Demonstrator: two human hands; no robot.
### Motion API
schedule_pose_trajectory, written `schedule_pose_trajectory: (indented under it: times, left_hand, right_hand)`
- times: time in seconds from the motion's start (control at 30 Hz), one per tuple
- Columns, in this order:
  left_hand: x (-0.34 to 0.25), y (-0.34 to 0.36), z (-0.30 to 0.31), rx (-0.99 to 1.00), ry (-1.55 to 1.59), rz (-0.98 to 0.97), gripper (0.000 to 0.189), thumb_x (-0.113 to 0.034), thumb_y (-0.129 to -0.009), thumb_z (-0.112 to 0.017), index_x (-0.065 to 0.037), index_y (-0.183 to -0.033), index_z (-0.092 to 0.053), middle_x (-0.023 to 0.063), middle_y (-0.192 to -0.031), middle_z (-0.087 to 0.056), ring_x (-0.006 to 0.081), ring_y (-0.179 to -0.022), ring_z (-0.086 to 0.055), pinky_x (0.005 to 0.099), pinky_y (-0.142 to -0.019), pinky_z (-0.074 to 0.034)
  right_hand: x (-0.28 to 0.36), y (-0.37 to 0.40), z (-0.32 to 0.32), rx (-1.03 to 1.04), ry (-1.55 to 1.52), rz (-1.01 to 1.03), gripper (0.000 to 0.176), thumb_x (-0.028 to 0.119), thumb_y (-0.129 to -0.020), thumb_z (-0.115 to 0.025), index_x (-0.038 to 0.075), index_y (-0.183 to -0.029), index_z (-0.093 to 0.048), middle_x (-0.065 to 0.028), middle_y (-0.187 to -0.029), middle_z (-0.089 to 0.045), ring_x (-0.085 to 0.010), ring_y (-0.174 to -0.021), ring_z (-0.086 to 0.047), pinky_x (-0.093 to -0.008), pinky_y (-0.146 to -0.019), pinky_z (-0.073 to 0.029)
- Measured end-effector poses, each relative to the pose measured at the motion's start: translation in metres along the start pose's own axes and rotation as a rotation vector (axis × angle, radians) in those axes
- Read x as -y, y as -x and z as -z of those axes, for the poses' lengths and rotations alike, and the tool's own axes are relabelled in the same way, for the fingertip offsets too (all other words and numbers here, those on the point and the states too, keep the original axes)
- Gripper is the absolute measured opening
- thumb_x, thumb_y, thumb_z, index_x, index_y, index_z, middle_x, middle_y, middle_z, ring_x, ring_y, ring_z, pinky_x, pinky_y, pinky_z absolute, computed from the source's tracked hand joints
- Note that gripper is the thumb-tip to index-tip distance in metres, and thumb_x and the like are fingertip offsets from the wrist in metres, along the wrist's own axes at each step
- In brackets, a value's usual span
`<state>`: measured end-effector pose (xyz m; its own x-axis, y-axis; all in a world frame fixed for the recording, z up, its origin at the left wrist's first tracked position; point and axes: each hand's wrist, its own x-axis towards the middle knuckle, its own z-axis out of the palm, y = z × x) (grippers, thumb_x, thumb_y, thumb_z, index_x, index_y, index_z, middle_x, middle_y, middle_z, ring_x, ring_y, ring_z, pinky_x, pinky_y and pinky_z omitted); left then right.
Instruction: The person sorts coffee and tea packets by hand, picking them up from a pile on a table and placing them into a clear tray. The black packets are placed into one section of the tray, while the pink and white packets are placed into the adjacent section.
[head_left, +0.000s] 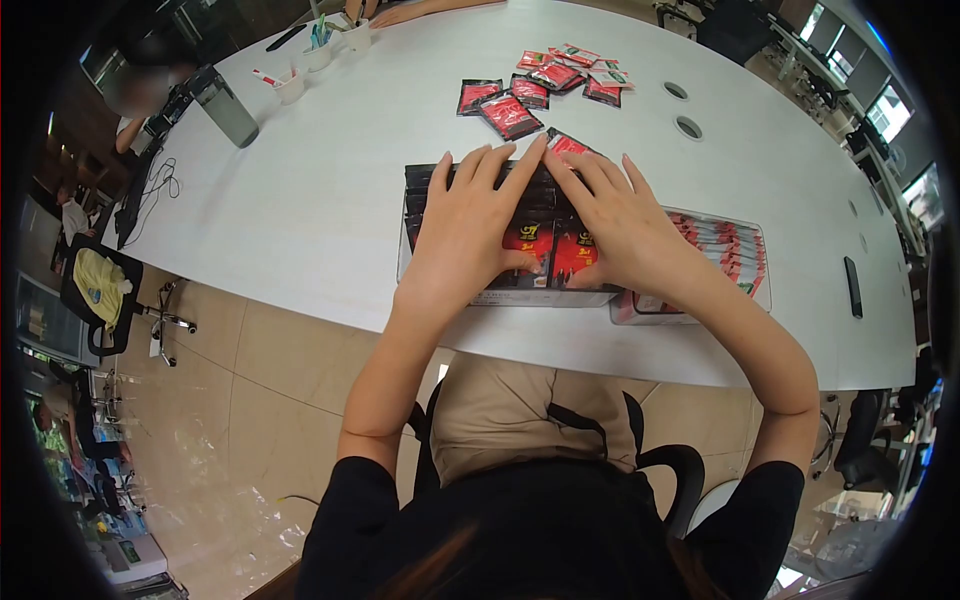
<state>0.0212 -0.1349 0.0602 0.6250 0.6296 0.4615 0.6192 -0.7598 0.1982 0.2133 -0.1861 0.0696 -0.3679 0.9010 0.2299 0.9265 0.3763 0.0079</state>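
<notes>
A clear box (540, 298) packed with rows of black and red coffee sachets (528, 240) stands near the table's front edge. My left hand (465, 215) lies over its left part, fingers stretched out and thumb on the front sachets. Across the right part spreads my right hand (620, 225), its index fingertip close to the left one at the far side. Both palms face down, and neither hand grips anything visible. Just beyond the right fingers, one red and black sachet (568, 144) shows in part. Several loose sachets (511, 116) lie in a pile farther back.
Beside the right forearm stands a second box (765, 285) of red and white sachets, partly covered by the arm. A grey bottle (228, 112), white cups (290, 90) and a phone (852, 286) are on the white table (330, 200). Another person's forearm (430, 8) rests at the far edge.
</notes>
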Motion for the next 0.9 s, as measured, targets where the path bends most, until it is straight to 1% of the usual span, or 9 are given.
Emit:
schedule_pose_trajectory:
  times: [0.13,0.23,0.37,0.53,0.63,0.73,0.83,0.87,0.9]
  left_hand:
    - [0.006,-0.001,0.007,0.067,-0.021,-0.007,0.111,-0.022,-0.049,-0.088,-0.020,-0.146,-0.035,0.0067,-0.115,-0.052,0.0269,-0.111,-0.051,0.0469,-0.103,-0.034]
    - [0.009,0.000,0.005,0.031,-0.023,-0.042,0.111,-0.021,-0.048,-0.088,-0.020,-0.146,-0.036,0.0066,-0.113,-0.052,0.0271,-0.109,-0.051,0.0454,-0.101,-0.034]
    - [0.012,0.001,0.007,0.038,0.014,-0.046,0.108,-0.018,-0.049,-0.087,-0.020,-0.145,-0.038,0.0060,-0.114,-0.052,0.0272,-0.111,-0.051,0.0453,-0.102,-0.034]
    - [0.011,0.004,0.009,0.065,0.034,-0.027,0.106,-0.016,-0.051,-0.086,-0.020,-0.145,-0.038,0.0047,-0.121,-0.052,0.0265,-0.117,-0.049,0.0482,-0.106,-0.032]
    - [0.008,0.009,0.011,0.022,0.035,-0.048,0.097,-0.017,-0.056,-0.085,-0.021,-0.143,-0.041,0.0030,-0.131,-0.050,0.0261,-0.125,-0.046,0.0522,-0.110,-0.029]
    - [0.004,0.015,0.015,-0.075,0.095,-0.104,0.080,-0.017,-0.064,-0.082,-0.015,-0.137,-0.049,0.0060,-0.134,-0.052,0.0267,-0.126,-0.049,0.0536,-0.110,-0.030]
    - [-0.005,0.028,0.028,-0.226,0.428,-0.192,0.064,-0.012,-0.069,-0.078,-0.008,-0.129,-0.056,0.0129,-0.127,-0.059,0.0290,-0.120,-0.055,0.0525,-0.107,-0.034]
    - [-0.011,0.033,0.034,-0.282,0.584,-0.233,0.050,-0.011,-0.073,-0.074,-0.004,-0.121,-0.061,0.0178,-0.120,-0.063,0.0319,-0.114,-0.059,0.0491,-0.103,-0.040]
    - [-0.023,0.043,0.043,-0.319,0.821,-0.204,0.045,-0.016,-0.078,-0.072,-0.004,-0.121,-0.061,0.0167,-0.120,-0.063,0.0335,-0.112,-0.060,0.0509,-0.102,-0.041]
  right_hand:
    - [0.003,0.004,-0.001,0.002,0.029,-0.003,0.130,0.030,-0.051,-0.091,0.003,-0.151,-0.013,-0.0169,-0.125,-0.046,-0.0324,-0.122,-0.044,-0.0583,-0.107,-0.029]
    - [0.005,0.000,0.003,0.054,0.046,-0.030,0.129,0.028,-0.051,-0.091,0.001,-0.150,-0.013,-0.0162,-0.118,-0.049,-0.0314,-0.116,-0.048,-0.0579,-0.106,-0.030]
    - [-0.001,-0.007,0.001,0.060,-0.007,-0.021,0.128,0.027,-0.050,-0.091,0.000,-0.150,-0.015,-0.0143,-0.111,-0.053,-0.0301,-0.107,-0.054,-0.0569,-0.106,-0.031]
    - [0.002,-0.006,0.002,0.041,0.080,-0.011,0.124,0.028,-0.053,-0.090,0.000,-0.150,-0.017,-0.0131,-0.110,-0.054,-0.0281,-0.106,-0.055,-0.0557,-0.106,-0.031]
    - [0.000,-0.002,0.002,-0.047,0.081,0.017,0.120,0.028,-0.057,-0.088,0.002,-0.150,-0.017,-0.0117,-0.114,-0.054,-0.0271,-0.110,-0.054,-0.0560,-0.107,-0.029]
    - [0.001,0.006,0.011,-0.180,-0.034,0.018,0.108,0.027,-0.064,-0.085,0.004,-0.149,-0.023,-0.0110,-0.121,-0.055,-0.0271,-0.115,-0.052,-0.0561,-0.108,-0.029]
    - [0.005,0.023,0.046,-0.373,-0.124,-0.017,0.094,0.025,-0.069,-0.082,0.002,-0.145,-0.032,-0.0130,-0.124,-0.057,-0.0269,-0.117,-0.053,-0.0539,-0.107,-0.031]
    - [0.008,0.032,0.062,-0.446,-0.143,-0.030,0.090,0.024,-0.071,-0.081,0.001,-0.144,-0.035,-0.0141,-0.125,-0.057,-0.0267,-0.117,-0.054,-0.0529,-0.107,-0.033]
    - [0.015,0.043,0.080,-0.553,-0.219,-0.042,0.077,0.016,-0.075,-0.076,0.000,-0.141,-0.039,-0.0162,-0.126,-0.058,-0.0271,-0.116,-0.056,-0.0509,-0.107,-0.034]
